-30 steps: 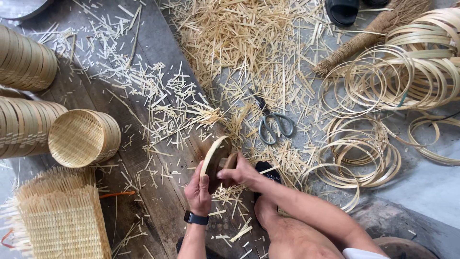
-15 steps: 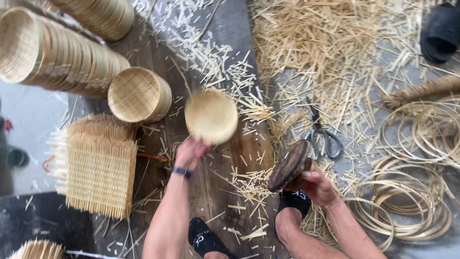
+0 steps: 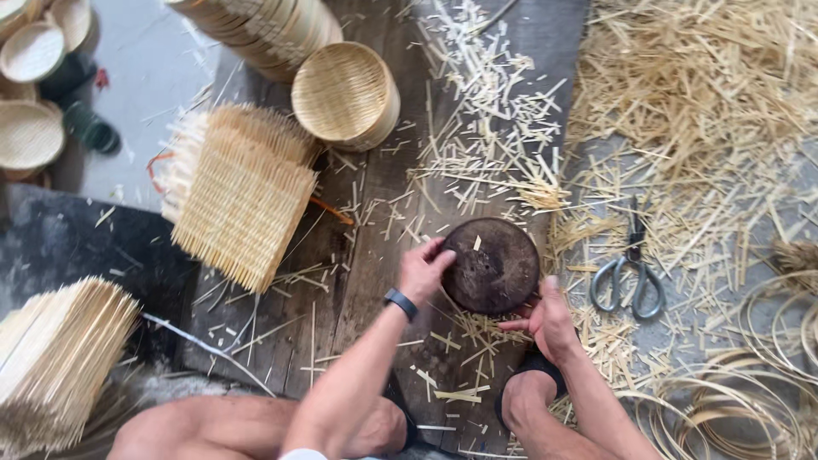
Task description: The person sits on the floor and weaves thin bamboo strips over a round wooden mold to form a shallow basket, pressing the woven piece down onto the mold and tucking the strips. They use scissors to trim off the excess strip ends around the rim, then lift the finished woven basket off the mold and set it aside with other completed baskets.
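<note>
A dark round wooden block (image 3: pixel 492 265) lies flat on the plank floor (image 3: pixel 358 255), near the middle of the scene, among short cut bamboo splinters (image 3: pixel 477 136). Both hands are on it. The left hand (image 3: pixel 423 271) rests on the block's left edge with its fingers curled over the rim, a dark band (image 3: pixel 400 303) on the wrist. The right hand (image 3: pixel 547 319) touches the near right edge, thumb up along the side and fingers spread loosely beneath; neither grip is clenched, and both simply steady the block between them.

Just to the right of the block, a pair of scissors (image 3: pixel 629 271) lies on the floor among the straw-like trimmings. Farther right and nearer, thin bamboo hoops (image 3: pixel 750 383) lie in loose coils. Far from the hands, a small round woven basket (image 3: pixel 345 94) lies on its side, open mouth toward the camera, just beside a long row of stacked baskets (image 3: pixel 256 30). To the left of the block, well apart, sits a pile of square woven mats (image 3: pixel 239 200), and at the near left edge another bundle of thin strips (image 3: pixel 55 358).
</note>
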`<action>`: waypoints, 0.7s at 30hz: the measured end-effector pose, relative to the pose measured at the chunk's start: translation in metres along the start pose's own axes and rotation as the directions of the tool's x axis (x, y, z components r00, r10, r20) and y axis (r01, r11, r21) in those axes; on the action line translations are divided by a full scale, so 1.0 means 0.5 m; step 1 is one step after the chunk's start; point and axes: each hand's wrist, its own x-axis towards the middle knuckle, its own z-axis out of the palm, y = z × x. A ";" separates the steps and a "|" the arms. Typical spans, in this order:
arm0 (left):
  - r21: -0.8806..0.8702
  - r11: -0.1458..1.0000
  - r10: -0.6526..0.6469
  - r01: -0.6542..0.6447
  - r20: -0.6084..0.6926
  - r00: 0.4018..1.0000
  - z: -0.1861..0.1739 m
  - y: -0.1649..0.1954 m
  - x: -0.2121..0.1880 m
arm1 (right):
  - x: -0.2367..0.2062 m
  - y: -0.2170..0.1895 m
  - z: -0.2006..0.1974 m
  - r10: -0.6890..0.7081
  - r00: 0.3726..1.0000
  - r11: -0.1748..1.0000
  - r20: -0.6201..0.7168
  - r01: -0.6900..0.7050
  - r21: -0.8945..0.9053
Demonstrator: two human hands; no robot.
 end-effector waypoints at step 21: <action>0.923 0.292 0.875 -0.252 -0.151 0.460 -0.402 0.205 -0.026 | 0.032 0.082 -0.050 -0.122 0.974 0.916 -0.191 0.036 -0.399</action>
